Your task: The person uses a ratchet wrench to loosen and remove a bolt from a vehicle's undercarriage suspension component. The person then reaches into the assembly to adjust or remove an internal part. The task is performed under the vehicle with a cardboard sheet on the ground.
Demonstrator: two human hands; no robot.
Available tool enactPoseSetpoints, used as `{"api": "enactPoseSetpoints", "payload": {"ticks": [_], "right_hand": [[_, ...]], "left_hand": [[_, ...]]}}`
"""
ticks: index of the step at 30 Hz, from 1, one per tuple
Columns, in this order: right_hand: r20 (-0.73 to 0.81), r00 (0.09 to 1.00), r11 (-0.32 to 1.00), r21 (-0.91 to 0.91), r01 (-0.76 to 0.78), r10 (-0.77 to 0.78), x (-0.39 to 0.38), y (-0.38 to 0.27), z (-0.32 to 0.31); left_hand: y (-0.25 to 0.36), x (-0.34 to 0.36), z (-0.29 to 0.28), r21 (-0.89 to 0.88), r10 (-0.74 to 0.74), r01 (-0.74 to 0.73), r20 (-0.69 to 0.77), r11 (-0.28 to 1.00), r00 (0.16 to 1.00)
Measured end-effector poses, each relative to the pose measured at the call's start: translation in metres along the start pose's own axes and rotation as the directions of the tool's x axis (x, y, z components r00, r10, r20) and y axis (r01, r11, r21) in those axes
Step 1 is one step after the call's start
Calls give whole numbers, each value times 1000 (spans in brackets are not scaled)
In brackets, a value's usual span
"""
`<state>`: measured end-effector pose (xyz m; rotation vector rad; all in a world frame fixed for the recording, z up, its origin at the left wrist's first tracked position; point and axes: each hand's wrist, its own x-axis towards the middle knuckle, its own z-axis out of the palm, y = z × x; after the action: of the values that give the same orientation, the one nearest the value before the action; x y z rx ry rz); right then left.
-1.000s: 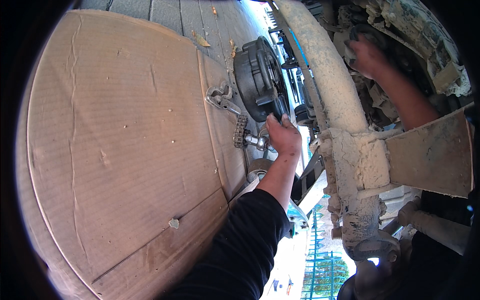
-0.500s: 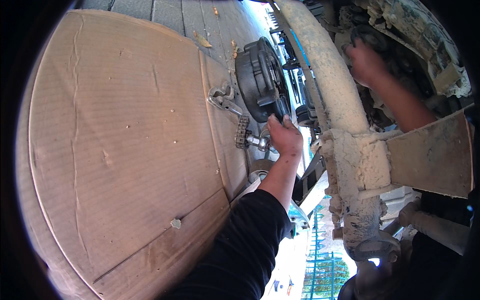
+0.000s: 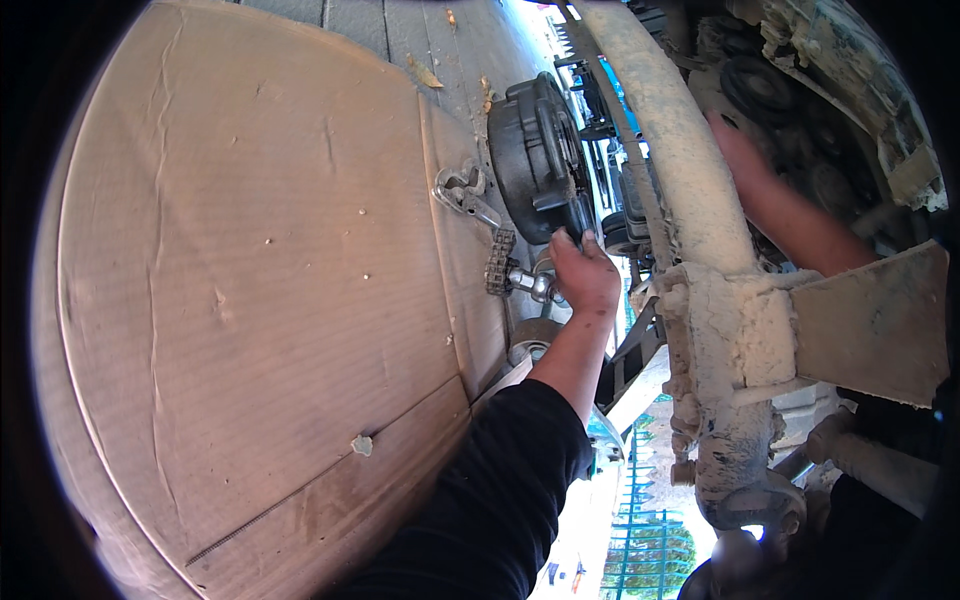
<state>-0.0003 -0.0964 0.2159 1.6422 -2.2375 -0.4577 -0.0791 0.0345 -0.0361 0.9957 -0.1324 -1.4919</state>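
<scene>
My left hand (image 3: 585, 274) is closed on the near edge of a round black pan (image 3: 525, 160), thumb and fingers pinching its rim. The pan looks like a plastic drain pan and stands just beyond the cardboard. Beside that hand lies a metal tool with a length of chain (image 3: 500, 262) and a shiny joint (image 3: 535, 284). My right hand (image 3: 738, 155) reaches up behind a mud-caked tube (image 3: 685, 130), near a dark round part (image 3: 758, 88) of the vehicle's underside. Its fingers are hidden by the tube and shadow.
A large cardboard sheet (image 3: 270, 260) covers the ground at left, with paving (image 3: 360, 25) beyond. A bare metal clamp-like piece (image 3: 462, 190) lies at its edge, near a small wheel (image 3: 532, 338). At right, a muddy bracket plate (image 3: 875, 325) juts out beside my right forearm.
My right hand has drawn down from the dark round part and its fingers have gone behind the tube. My left hand keeps its hold on the pan. The whole view has shifted slightly.
</scene>
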Motion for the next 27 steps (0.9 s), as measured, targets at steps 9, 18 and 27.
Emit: {"api": "enactPoseSetpoints", "payload": {"ticks": [9,18,27], "right_hand": [[156,988,742,659,-119,19,-7,37,22],[104,994,862,500,-83,36,-13,33,28],[33,999,991,131,20,-25,-7,29,31]], "left_hand": [[3,2,-6,-1,-40,40,72,999,997],[7,0,-8,0,-77,77,88,997,993],[8,3,-9,0,-76,77,108,997,991]]}}
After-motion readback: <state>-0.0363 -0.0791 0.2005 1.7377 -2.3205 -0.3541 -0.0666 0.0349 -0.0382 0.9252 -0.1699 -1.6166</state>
